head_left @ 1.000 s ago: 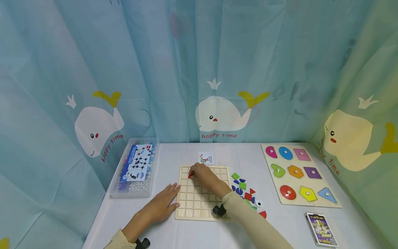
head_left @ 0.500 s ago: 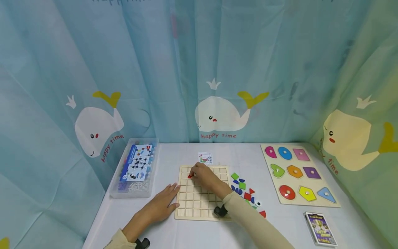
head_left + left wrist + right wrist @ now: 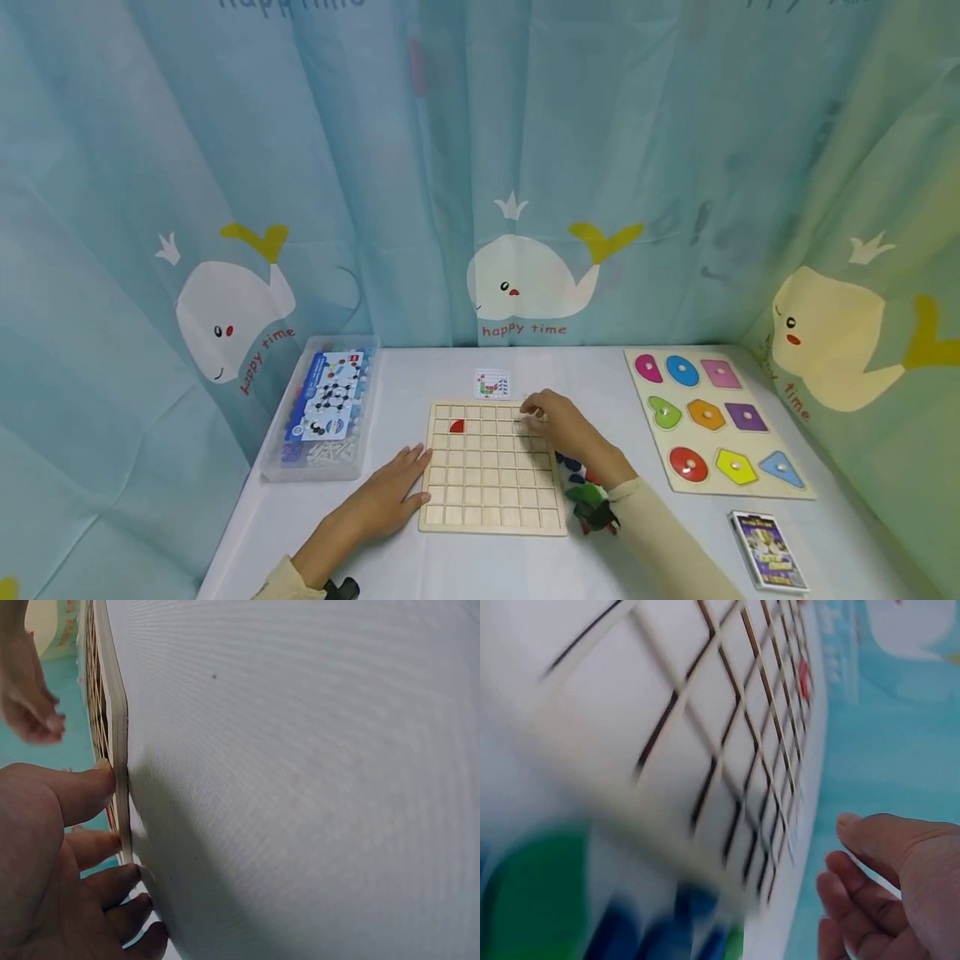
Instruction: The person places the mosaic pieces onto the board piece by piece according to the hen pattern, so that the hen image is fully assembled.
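So, from my end: L grip (image 3: 393, 492) is flat-ish w/ fingers spread, thumb & fingertips touching the L edge of the wooden grid brd (image 3: 492, 493); R grip (image 3: 558, 425) hangs over the brd's far R corner, fingers loosely bent, thumb apart, nothing I can see held. Red qtr-round (image 3: 457, 426) sits in 2nd row from far edge, 2nd col from L. Pattern card (image 3: 492, 384) lies just beyond the brd on the bench (image 3: 405, 367). I've blue pcs (image 3: 656, 937) & a green pc (image 3: 540, 900) by the brd's R side, blurred up close, partly hidden by the R forearm
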Demonstrator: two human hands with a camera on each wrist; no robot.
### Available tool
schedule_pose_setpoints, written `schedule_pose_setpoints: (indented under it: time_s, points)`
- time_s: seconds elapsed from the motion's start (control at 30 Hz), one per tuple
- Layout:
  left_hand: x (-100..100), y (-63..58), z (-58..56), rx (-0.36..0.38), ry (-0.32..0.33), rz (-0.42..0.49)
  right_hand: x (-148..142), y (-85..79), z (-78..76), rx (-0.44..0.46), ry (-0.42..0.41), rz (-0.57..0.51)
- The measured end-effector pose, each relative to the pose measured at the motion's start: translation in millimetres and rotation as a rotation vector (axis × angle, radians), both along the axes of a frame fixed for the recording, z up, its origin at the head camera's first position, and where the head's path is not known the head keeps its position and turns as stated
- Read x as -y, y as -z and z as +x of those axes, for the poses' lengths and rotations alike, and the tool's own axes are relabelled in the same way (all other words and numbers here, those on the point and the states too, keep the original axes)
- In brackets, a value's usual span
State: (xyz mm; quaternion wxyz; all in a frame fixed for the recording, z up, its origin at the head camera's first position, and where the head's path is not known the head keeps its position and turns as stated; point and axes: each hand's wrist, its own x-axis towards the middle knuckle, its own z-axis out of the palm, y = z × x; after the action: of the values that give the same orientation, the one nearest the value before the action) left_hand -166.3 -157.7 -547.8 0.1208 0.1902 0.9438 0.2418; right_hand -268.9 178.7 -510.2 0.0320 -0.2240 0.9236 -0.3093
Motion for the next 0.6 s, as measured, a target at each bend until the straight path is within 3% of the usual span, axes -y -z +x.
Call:
schedule_pose_setpoints:
  time_s: [0.3,0.6]
  points:
    - [1,-1.8,2.2,0.002,0.004,-0.004,-74,-10.5,28.2,0.132,0.210,0.061]
    - [0,-2.5,2.4,0.010,0.008,0.017,-114,-1.4,48.9,0.255,0.255,0.095]
